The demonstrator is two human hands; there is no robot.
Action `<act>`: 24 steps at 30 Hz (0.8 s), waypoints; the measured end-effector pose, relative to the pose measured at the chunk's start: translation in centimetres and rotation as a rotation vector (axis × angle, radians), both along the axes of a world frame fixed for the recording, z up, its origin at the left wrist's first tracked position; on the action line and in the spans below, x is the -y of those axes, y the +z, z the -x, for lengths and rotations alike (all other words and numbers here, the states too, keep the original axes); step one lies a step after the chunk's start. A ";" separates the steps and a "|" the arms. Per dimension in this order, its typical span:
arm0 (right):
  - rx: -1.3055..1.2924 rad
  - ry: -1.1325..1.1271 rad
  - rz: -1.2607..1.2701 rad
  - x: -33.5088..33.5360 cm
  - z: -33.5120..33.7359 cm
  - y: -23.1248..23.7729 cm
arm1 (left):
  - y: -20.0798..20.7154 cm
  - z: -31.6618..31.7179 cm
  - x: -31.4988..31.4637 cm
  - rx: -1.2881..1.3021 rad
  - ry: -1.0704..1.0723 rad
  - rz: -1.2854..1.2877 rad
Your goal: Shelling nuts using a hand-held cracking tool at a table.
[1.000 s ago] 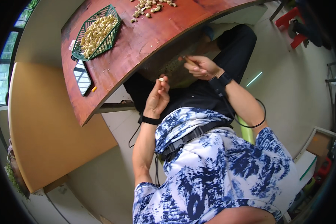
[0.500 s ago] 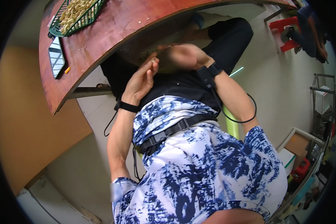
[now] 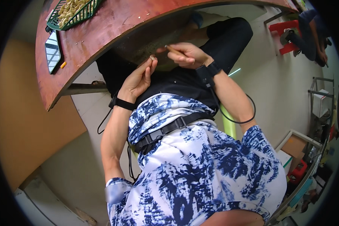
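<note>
My left hand (image 3: pixel 140 77) is closed in a pinch, its fingertips on a small pale nut (image 3: pixel 153 57) above my lap. To its right, my right hand (image 3: pixel 188 55) is closed around a short, thin tool with a brown wooden-looking handle (image 3: pixel 174 50). The tool's tip points left toward the nut, and a gap lies between them. What kind of tip it has is too small and blurred to tell. On the table, a green slatted basket (image 3: pixel 60 26) holds many pale curved nuts (image 3: pixel 74 12) that look like cashews.
The reddish-brown table (image 3: pixel 101 26) has a curved edge just beyond my hands. A phone (image 3: pixel 53 52) and a small orange piece (image 3: pixel 63 64) lie on it at the left. At the far right, another person (image 3: pixel 309 37) is beside a red stool (image 3: pixel 284 35).
My right hand, blurred before, has turned and is sharper, showing the tool in its fingers. The gap between my hands is a little wider. The whole view has shifted slightly.
</note>
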State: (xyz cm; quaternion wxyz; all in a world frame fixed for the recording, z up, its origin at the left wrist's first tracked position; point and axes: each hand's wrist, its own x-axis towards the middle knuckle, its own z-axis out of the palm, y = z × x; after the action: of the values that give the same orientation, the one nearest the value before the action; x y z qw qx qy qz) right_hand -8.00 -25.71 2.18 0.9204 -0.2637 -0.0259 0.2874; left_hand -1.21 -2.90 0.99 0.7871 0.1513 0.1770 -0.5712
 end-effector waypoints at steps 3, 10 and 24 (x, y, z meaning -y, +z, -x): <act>-0.033 -0.069 -0.096 -0.2 -0.1 0.6 | -0.2 -0.2 0.0 -0.004 0.007 -0.003; -0.042 -0.133 -0.056 -1.6 0.3 1.0 | 1.0 -0.3 0.6 0.117 -0.016 -0.098; 0.159 0.078 0.216 -2.6 0.7 0.8 | -0.5 -0.4 -0.5 0.067 0.015 -0.079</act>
State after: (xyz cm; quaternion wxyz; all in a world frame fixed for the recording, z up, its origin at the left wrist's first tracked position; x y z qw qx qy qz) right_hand -8.71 -23.10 3.02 0.8699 -0.3818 -0.0781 0.3023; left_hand -0.79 -2.42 0.50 0.7903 0.1999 0.1738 -0.5525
